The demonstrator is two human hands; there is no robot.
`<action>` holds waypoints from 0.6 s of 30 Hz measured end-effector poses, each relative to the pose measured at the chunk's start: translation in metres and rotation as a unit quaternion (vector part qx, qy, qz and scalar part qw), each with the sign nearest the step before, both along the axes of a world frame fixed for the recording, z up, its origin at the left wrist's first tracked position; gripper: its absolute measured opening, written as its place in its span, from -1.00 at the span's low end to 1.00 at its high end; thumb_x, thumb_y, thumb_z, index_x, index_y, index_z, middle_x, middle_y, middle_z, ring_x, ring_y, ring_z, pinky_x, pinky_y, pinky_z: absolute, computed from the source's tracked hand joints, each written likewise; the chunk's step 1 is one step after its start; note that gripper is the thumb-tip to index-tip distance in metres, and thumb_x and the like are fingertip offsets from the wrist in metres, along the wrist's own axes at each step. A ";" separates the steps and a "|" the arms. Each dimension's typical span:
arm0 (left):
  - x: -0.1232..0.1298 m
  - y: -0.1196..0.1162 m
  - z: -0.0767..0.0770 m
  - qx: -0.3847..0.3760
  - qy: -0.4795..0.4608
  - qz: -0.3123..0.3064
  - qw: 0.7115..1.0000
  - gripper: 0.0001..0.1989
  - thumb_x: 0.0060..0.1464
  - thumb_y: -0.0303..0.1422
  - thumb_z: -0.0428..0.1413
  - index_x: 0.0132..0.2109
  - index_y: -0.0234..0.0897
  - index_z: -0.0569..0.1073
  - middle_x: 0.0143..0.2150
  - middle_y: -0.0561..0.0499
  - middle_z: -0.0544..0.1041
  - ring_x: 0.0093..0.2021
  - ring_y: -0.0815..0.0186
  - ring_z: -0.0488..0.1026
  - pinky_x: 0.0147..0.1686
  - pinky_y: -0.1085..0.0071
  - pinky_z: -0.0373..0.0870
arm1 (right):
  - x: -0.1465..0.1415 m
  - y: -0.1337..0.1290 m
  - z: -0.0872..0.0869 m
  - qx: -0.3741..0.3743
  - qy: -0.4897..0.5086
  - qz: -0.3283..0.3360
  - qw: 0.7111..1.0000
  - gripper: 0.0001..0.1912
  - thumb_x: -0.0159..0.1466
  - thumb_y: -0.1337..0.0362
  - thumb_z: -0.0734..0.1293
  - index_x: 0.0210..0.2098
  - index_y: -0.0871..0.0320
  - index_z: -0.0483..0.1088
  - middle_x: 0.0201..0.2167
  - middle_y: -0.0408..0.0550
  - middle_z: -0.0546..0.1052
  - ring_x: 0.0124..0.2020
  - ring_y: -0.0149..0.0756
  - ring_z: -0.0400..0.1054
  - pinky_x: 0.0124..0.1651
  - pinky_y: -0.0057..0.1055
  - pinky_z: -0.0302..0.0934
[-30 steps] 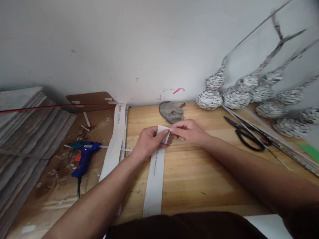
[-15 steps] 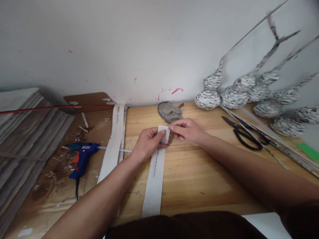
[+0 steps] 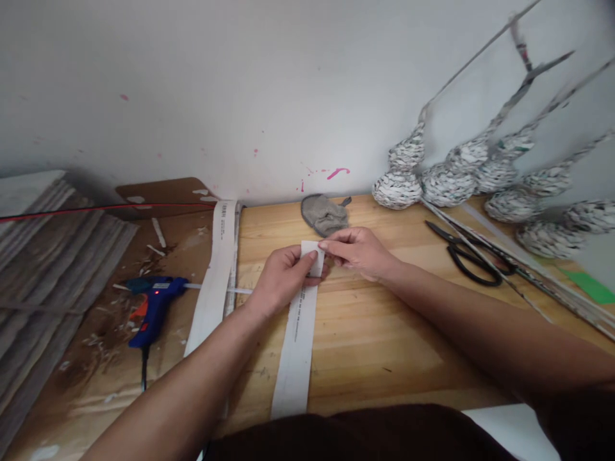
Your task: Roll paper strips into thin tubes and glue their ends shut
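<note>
Head view: the left hand (image 3: pixel 283 275) pinches the printed paper strip (image 3: pixel 294 346) near its far end, thumb in front; the rest runs toward the person over the wooden table (image 3: pixel 375 333). Likely light, flexible and easily creased, it suits a flat edge grip. The right hand (image 3: pixel 362 253) pinches its top right corner. Versus 0.5 s ago, everything sits slightly further left; both grips match.
</note>
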State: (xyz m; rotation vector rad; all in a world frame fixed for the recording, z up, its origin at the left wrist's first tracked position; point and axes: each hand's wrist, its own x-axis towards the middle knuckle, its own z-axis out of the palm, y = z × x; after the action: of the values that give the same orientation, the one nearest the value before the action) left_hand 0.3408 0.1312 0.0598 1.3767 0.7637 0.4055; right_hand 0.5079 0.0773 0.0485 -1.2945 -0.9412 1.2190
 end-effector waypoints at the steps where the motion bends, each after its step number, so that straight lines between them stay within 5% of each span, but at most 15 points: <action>1: 0.000 0.000 0.000 -0.001 -0.001 -0.002 1.000 -0.69 0.10 -0.16 0.12 -0.22 -0.35 0.52 -0.31 -0.08 0.55 -0.25 0.27 0.48 -0.26 0.35 0.47 | -0.001 0.000 0.000 0.001 -0.002 -0.003 1.000 -0.71 0.04 0.11 0.46 -0.50 0.24 0.46 -0.73 -0.24 0.33 -0.70 -0.56 0.09 -0.66 -0.54 -0.13; 6: 0.000 -0.002 0.001 -0.017 -0.007 -0.003 1.000 -0.69 0.08 -0.16 0.15 -0.23 -0.37 0.52 -0.32 -0.08 0.56 -0.26 0.28 0.50 -0.24 0.35 0.48 | -0.001 0.000 -0.001 0.010 -0.003 -0.024 1.000 -0.64 0.00 0.08 0.50 -0.59 0.23 0.36 -0.73 -0.26 0.30 -0.70 -0.58 0.08 -0.65 -0.55 -0.12; 12: 0.000 0.001 0.003 -0.060 -0.024 0.023 0.998 -0.66 0.06 -0.20 0.17 -0.11 -0.38 0.51 -0.33 -0.09 0.57 -0.31 0.30 0.51 -0.29 0.38 0.49 | 0.009 0.003 0.001 -0.007 0.053 0.015 0.998 -0.61 0.10 0.01 0.42 -0.35 0.26 0.50 -0.50 -0.15 0.40 -0.61 -0.55 0.24 -0.67 -0.57 -0.13; 18: 0.000 0.000 0.003 -0.058 -0.023 0.001 0.998 -0.70 0.08 -0.20 0.15 -0.17 -0.36 0.53 -0.30 -0.10 0.58 -0.29 0.31 0.51 -0.29 0.40 0.48 | 0.009 0.001 0.002 0.014 0.024 0.085 0.996 -0.65 0.11 0.09 0.43 -0.26 0.26 0.52 -0.63 -0.19 0.38 -0.62 -0.54 0.17 -0.65 -0.57 -0.12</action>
State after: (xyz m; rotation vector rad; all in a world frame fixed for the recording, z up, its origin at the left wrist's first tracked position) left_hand 0.3413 0.1316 0.0623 1.2546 0.7394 0.3886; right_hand 0.5164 0.0778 0.0501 -1.1777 -1.0467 1.3564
